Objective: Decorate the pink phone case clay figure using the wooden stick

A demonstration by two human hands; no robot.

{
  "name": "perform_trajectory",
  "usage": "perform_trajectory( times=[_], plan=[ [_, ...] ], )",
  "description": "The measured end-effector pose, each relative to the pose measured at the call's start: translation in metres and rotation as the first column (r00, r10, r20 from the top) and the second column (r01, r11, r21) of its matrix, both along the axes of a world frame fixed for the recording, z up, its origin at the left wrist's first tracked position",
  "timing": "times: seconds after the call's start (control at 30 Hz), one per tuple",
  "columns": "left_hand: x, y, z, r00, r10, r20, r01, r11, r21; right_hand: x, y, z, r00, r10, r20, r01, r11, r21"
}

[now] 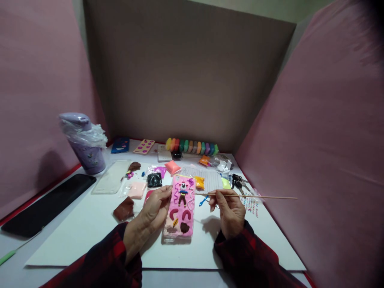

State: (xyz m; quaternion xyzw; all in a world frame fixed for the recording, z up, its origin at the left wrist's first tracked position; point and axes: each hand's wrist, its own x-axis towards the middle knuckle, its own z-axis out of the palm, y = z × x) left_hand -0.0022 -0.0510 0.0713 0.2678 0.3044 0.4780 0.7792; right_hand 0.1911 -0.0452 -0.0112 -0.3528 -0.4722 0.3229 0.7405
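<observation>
My left hand [154,210] grips a phone case [192,218] by its left edge and holds it tilted up above the white board. Pink clay covers the case, with a small clay figure in the upper part, dark red curved pieces and a brown lump below. The case's clear bottom edge shows. Between the thumb and fingers of my right hand [229,210] is a thin wooden stick [270,197], lying nearly level. Its left tip is close to the right edge of the case; whether it touches the clay I cannot tell.
Packets of clay, including a black one [154,180] and a brown one [123,209], lie left of the case. A clear phone case [111,177], a purple bottle [85,144] and a black tray-like piece [51,204] are farther left. Keys [238,182] and a clay row [192,147] lie beyond.
</observation>
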Motion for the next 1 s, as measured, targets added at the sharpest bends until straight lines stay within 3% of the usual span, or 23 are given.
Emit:
perform_trajectory(
  times=[0.17, 0.33, 0.6, 0.87, 1.0],
  plan=[
    [-0.004, -0.004, -0.006, 0.998, 0.066, 0.007, -0.066, 0.998, 0.002, 0.000, 0.000, -0.001, 1.000, 0.026, -0.001, -0.026, 0.999, -0.023],
    [-0.003, 0.008, -0.015, 0.999, 0.020, -0.033, -0.020, 1.000, 0.015, 0.001, 0.002, 0.003, 0.998, 0.005, -0.067, -0.008, 0.999, -0.044],
    [-0.032, -0.005, -0.037, 0.999, 0.029, -0.044, -0.025, 0.996, 0.091, 0.002, 0.001, 0.007, 0.991, 0.015, -0.130, -0.024, 0.997, -0.068],
    [0.000, 0.007, -0.021, 1.000, 0.027, -0.008, -0.026, 0.999, 0.031, 0.006, -0.006, 0.010, 0.993, -0.003, -0.114, 0.000, 1.000, -0.026],
    [0.000, -0.001, -0.009, 1.000, 0.005, 0.001, -0.005, 0.999, 0.044, -0.001, -0.018, 0.007, 1.000, 0.023, 0.013, -0.023, 0.999, 0.030]
  ],
)
